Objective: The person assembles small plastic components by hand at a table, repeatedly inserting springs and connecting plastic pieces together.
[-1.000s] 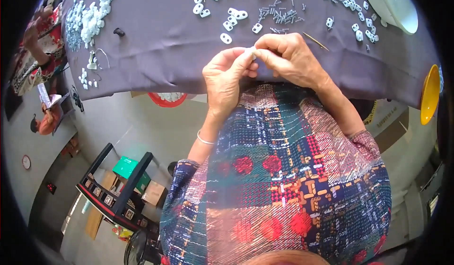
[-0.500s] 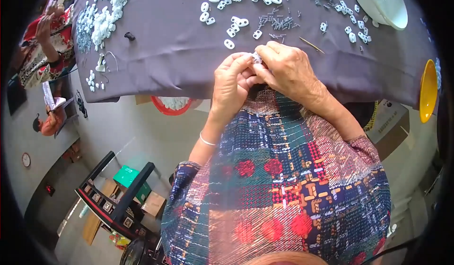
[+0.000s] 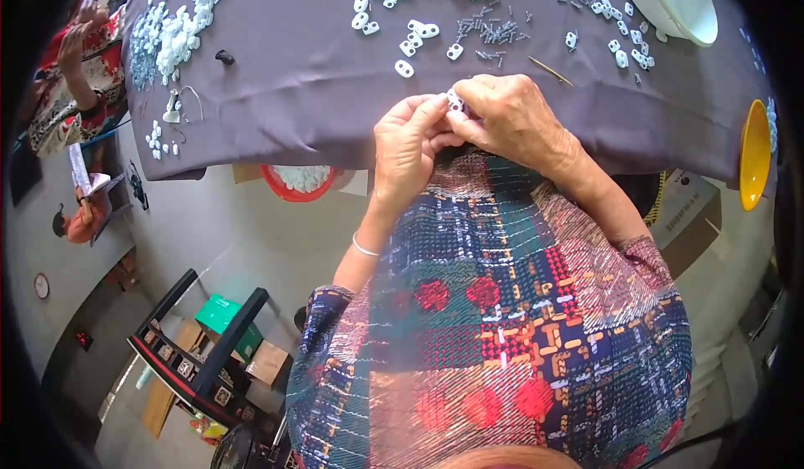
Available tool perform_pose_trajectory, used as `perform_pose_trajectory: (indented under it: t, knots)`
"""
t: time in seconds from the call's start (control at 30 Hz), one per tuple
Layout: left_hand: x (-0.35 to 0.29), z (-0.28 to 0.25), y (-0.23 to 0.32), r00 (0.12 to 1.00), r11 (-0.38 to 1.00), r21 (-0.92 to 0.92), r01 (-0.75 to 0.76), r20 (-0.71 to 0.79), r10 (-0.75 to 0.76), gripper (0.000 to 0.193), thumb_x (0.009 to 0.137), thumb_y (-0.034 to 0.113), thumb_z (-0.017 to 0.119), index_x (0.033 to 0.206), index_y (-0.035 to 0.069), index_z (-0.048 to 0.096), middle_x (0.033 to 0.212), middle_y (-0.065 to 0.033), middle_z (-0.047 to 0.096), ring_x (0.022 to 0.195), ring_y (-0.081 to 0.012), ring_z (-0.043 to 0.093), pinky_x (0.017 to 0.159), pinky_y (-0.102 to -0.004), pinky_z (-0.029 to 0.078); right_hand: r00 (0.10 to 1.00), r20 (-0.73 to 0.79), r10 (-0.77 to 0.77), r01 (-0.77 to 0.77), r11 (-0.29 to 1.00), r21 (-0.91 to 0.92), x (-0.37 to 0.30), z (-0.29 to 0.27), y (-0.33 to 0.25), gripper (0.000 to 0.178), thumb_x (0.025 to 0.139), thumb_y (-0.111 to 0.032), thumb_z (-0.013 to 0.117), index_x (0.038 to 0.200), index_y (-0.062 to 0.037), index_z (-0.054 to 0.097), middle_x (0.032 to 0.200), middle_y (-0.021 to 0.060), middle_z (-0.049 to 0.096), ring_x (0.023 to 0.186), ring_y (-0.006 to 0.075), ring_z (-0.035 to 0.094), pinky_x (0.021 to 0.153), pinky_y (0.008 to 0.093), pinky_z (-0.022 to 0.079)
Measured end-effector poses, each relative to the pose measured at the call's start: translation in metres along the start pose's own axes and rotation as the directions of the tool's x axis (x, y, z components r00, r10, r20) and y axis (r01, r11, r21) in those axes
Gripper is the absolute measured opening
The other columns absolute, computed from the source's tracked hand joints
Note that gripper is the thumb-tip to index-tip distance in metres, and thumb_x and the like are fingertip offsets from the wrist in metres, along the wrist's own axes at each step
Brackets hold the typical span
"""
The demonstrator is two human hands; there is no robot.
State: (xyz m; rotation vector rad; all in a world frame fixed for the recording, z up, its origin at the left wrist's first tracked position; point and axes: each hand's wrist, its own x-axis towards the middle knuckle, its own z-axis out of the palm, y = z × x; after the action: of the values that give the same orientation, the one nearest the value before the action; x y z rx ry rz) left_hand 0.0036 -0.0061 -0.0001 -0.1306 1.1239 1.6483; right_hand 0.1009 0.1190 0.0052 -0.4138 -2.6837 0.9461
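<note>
My left hand (image 3: 405,149) and my right hand (image 3: 521,124) meet at the table's near edge. Pinched between their fingertips is a small white plastic piece with holes (image 3: 455,100), mostly covered by the fingers. Just beyond the hands lies a loose white oval piece with two holes (image 3: 404,69). More such pieces (image 3: 416,30) are scattered farther back. Small grey pins (image 3: 494,31) lie in a loose heap beside them. A thin brownish pointed stick (image 3: 550,70) rests on the cloth to the right of my right hand.
A dark cloth (image 3: 285,84) covers the table. White pieces (image 3: 184,25) are piled at far left. A pale bowl (image 3: 674,4) stands far right, a yellow dish (image 3: 755,155) at the right edge. Below the table sits a red basin (image 3: 276,186). Another person (image 3: 79,75) is at left.
The view has shifted slightly, so the table things appear a little higher. Both hands stay together on the white piece, and a bit more of it shows between the fingers.
</note>
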Motion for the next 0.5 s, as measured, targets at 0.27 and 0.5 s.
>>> perform_pose_trajectory:
  t: [0.27,0.5]
  knots:
    - [-0.0022,-0.0034,-0.0044,0.999,0.999,0.032,-0.043,-0.013,0.043,0.012,0.085,0.007,0.059,0.090,-0.004,0.058,0.078,-0.0099,0.062,0.066,-0.0132,0.061,0.060,-0.0227,0.053,0.990,0.025,-0.142,0.140,0.989,0.043,-0.0019,0.0070,0.0096,0.015,0.074,-0.012,0.060,0.071,-0.0024,0.049,0.062,0.0110,0.054,0.059,0.0275,0.058,0.052,0.0360,0.047]
    - [-0.0022,-0.0032,-0.0079,0.996,0.996,-0.006,-0.091,-0.027,0.091,0.011,0.085,0.005,0.059,0.088,-0.005,0.058,0.077,-0.0111,0.063,0.065,-0.0142,0.061,0.061,-0.0235,0.052,0.981,0.031,-0.192,0.193,0.981,-0.015,-0.0010,0.0093,0.0103,0.019,0.073,-0.016,0.059,0.066,-0.0029,0.047,0.059,0.0122,0.056,0.053,0.0278,0.058,0.049,0.0370,0.049]
